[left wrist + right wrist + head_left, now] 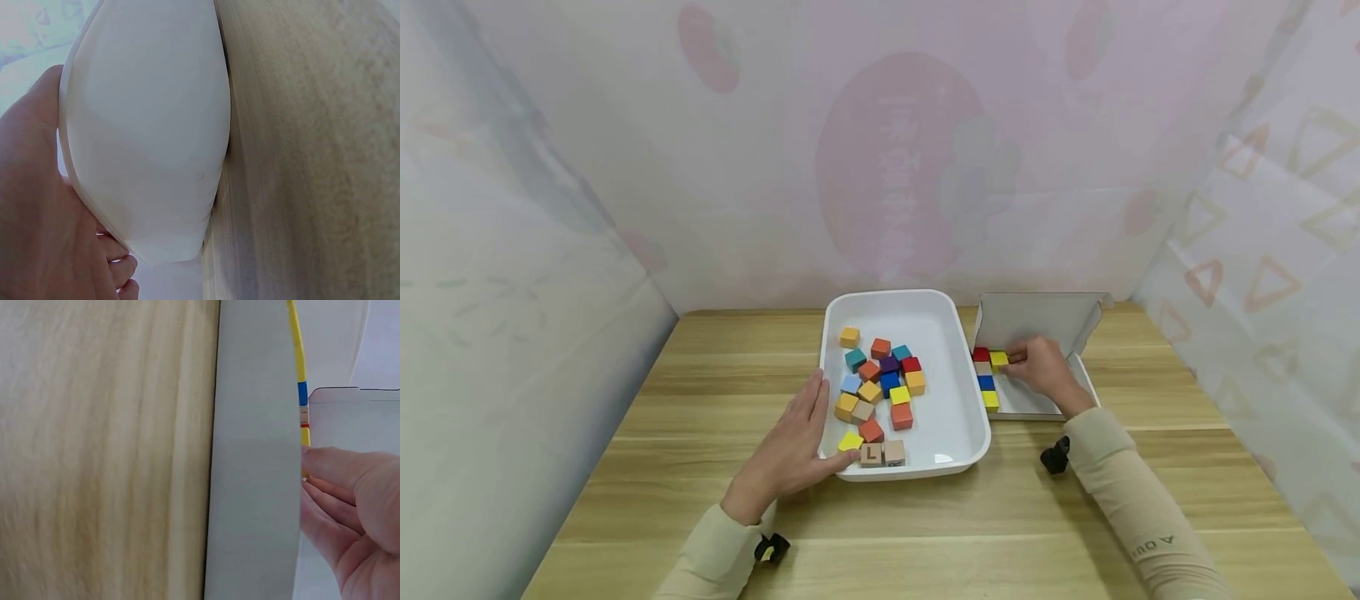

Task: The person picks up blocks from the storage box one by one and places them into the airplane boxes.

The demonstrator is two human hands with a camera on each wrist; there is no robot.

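1. The right hand is inside the shallow white cardboard box with the flipped-up lid, fingertips pinching a small yellow wooden cube and setting it next to the red cube at the box's 11 o'clock corner.

2. Below that red one runs a column of cubes along the box's 9 o'clock wall: tan, blue, then another yellow. They sit touching each other.

3. The left hand is spread flat, fingers straight, pressed against the 8 o'clock edge of the white plastic rectangular tray. The left wrist view shows the palm right up against the tray's rounded outer wall, holding nothing.

4. The tray has a loose pile of coloured cubes in it, with a yellow one, a tan one marked with an L and a plain tan one along the 6 o'clock rim.

5. My guess is the cube is light, hard and stiff, with smooth painted faces that might slip a bit. Pinching two opposite flat sides looks like the best bet.

6. Everything sits on the light wooden counter.
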